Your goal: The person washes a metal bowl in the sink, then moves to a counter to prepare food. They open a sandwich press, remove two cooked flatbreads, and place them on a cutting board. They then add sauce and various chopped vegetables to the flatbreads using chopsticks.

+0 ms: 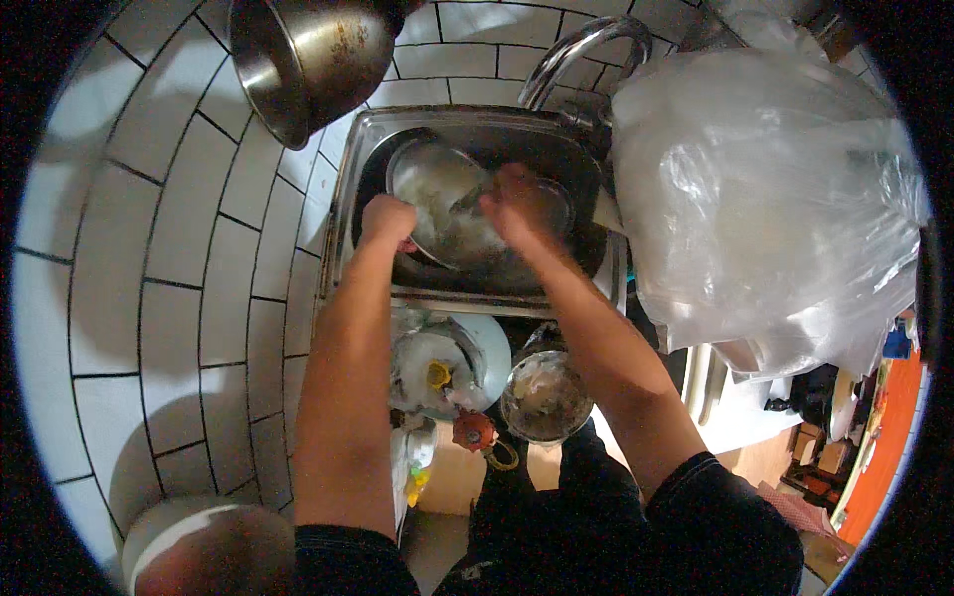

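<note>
A round metal bowl is in the stainless steel sink, with cloudy wet residue or suds inside it. My left hand grips its near left rim, fingers curled under the edge. Over the right part of the bowl is my right hand, blurred. A dark patch shows beside its fingers, and I cannot tell whether it is something held. Partly behind that hand, another round vessel shows dimly in the sink.
A chrome faucet arches behind the sink. At the right bulges a large clear plastic bag. A big metal pot hangs over the upper left. Below the sink are a pale blue basin, a food-filled container and a red valve knob.
</note>
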Demonstrator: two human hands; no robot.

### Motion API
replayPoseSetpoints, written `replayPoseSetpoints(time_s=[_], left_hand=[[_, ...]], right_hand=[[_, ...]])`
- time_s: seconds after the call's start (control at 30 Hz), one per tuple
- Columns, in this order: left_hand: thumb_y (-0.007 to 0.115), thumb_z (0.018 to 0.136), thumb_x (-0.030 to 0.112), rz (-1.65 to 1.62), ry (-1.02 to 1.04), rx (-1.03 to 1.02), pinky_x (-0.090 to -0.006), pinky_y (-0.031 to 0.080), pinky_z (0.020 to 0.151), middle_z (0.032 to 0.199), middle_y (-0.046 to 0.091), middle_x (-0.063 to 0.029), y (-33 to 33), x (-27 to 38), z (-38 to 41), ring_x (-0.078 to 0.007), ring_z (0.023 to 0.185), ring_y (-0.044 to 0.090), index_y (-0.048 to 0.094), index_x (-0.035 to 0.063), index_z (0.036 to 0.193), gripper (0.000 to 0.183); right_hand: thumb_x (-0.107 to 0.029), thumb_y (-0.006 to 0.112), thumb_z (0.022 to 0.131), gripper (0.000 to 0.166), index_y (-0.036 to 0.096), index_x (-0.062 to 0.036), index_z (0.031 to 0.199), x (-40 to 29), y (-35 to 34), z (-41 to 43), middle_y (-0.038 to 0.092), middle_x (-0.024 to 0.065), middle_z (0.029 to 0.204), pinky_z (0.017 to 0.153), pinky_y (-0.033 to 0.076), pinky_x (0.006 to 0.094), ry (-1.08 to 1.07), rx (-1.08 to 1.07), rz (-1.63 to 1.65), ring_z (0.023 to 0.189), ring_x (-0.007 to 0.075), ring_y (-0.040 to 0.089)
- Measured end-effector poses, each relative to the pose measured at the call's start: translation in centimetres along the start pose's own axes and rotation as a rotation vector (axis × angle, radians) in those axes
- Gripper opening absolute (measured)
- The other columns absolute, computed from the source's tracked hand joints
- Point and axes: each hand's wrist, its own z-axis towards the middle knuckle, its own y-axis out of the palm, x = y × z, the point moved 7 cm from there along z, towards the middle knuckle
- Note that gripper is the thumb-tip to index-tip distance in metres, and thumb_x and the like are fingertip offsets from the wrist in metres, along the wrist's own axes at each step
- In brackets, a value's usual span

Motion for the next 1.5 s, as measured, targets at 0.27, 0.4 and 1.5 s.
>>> replayPoseSetpoints(time_s=[0.27, 0.4, 1.5], left_hand=[[0.057, 0.077, 0.01, 0.57, 0.392, 0.588, -0.0461, 0.049, 0.075, 0.093, 0.061, -0.024, -2.6, 4.3, -9.1, -0.0415, 0.082, 0.06, 0.022, -0.0004, 0.132, 0.067], [0.056, 0.075, 0.008, 0.478, 0.345, 0.471, -0.0454, 0.05, 0.073, 0.113, 0.048, -0.0288, -2.0, 4.1, -8.7, -0.0422, 0.084, 0.059, 0.026, 0.0006, 0.129, 0.062], [0.044, 0.083, 0.021, -0.229, 0.079, 0.114, -0.0391, 0.046, 0.075, 0.102, 0.06, -0.0198, 13.0, 7.8, 0.2, -0.0312, 0.093, 0.057, 0.055, -0.0012, 0.11, 0.037]], right_hand=[[-0.016, 0.056, 0.075, 0.041, 0.049, 0.0082, 0.108, 2.0, -7.4, 3.1, 0.043, 0.0276, 0.122, 0.098, 0.033, 0.0439, -0.298, 0.778, 0.042, 0.114, 0.0422, 0.041], [-0.015, 0.055, 0.075, 0.039, 0.049, 0.0086, 0.106, 3.5, -5.8, 4.4, 0.042, 0.0273, 0.124, 0.098, 0.033, 0.0439, -0.273, 0.689, 0.106, 0.115, 0.0414, 0.04], [-0.035, 0.046, 0.088, 0.032, 0.06, -0.0075, 0.096, 10.3, 14.9, 2.7, 0.062, 0.0121, 0.085, 0.06, 0.048, 0.0381, 0.48, -0.088, 2.048, 0.071, 0.0274, 0.058]])
